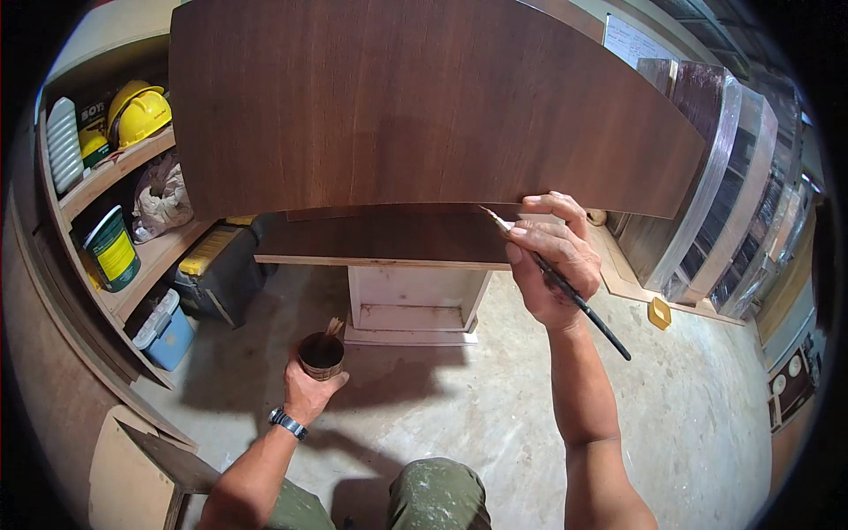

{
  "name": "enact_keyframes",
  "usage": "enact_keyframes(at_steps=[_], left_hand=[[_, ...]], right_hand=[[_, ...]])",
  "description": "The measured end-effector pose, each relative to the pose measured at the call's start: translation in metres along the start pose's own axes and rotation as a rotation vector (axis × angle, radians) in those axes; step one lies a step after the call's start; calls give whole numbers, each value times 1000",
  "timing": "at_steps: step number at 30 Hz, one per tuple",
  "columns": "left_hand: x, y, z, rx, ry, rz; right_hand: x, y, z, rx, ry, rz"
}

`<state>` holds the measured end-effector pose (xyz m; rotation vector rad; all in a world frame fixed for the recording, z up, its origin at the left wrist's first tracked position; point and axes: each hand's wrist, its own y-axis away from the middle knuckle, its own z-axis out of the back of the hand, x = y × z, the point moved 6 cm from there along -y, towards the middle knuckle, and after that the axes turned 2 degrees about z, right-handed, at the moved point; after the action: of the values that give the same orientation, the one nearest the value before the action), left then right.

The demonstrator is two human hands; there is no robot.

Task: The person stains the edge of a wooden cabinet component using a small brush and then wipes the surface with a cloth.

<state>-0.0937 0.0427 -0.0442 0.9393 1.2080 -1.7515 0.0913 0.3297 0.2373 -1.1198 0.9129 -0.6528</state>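
Right hand (558, 261) at the lower edge of a brown panel (424, 106), fingers pinching a thin brush (583, 307), left hand (309, 391) below the panel, fingers curled around a cup (319, 372)

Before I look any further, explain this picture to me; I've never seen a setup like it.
There is no robot here: these are a person's own two bare hands. The single picture comes from a fisheye camera worn on the head, looking down, so straight edges bend toward the rim. The left hand holds a small cup; its contents are too dark to tell. The right hand holds a slim black-handled paintbrush, its tip by the lower edge of a brown wood-grain panel; whether it touches is unclear. At left, shelves hold a yellow hard hat and a green-and-yellow bucket. A small yellow tub sits on the floor at right.
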Motion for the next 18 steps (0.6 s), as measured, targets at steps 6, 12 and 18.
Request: enact_keyframes(at_steps=[6,12,18], left_hand=[[6,0,-1,5,-11,-16],[12,-1,-2,13,22,-30],[14,-2,-3,2,27,-43]], right_hand=[[4,-12,-8,25,-14,23],[6,-17,-11,44,27,19],[6,-16,-11,18,43,21]])
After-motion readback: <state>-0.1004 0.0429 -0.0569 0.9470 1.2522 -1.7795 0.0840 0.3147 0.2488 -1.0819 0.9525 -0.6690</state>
